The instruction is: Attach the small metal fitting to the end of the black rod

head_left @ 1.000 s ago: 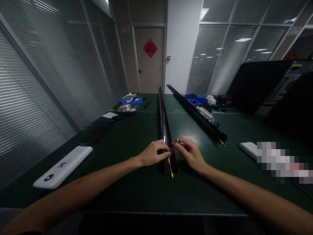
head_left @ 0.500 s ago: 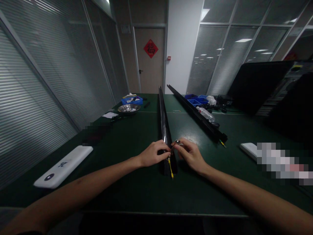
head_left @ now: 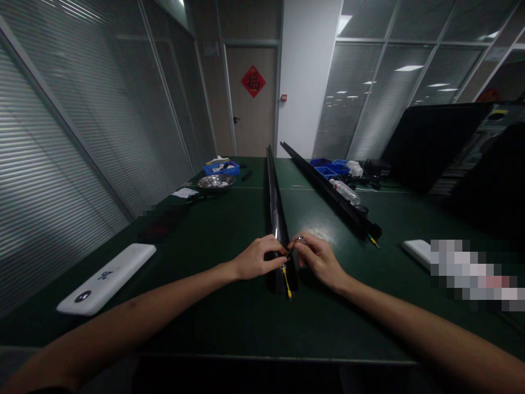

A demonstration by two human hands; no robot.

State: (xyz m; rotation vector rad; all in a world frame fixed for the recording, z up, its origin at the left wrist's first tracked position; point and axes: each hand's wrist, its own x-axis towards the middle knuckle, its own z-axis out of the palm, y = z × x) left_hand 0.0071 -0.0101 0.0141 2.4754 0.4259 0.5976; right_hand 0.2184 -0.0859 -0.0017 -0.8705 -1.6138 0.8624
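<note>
At the near end of the long black rail [head_left: 275,219], the left hand [head_left: 256,258] grips its edge while the right hand [head_left: 318,258] pinches a small metal tool [head_left: 294,244] just above the yellow wire [head_left: 286,276].

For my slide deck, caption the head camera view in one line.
Both hands, left hand and right hand, meet at the near end of a long black metal rail with a yellow wire.

Two bare forearms, no sleeves in view

Both arms show uncovered from near the elbow to the fingers; the left hand [head_left: 256,259] and right hand [head_left: 320,260] wear no gloves, and no watch, ring, band or marking is visible on either wrist in the dim light
</note>
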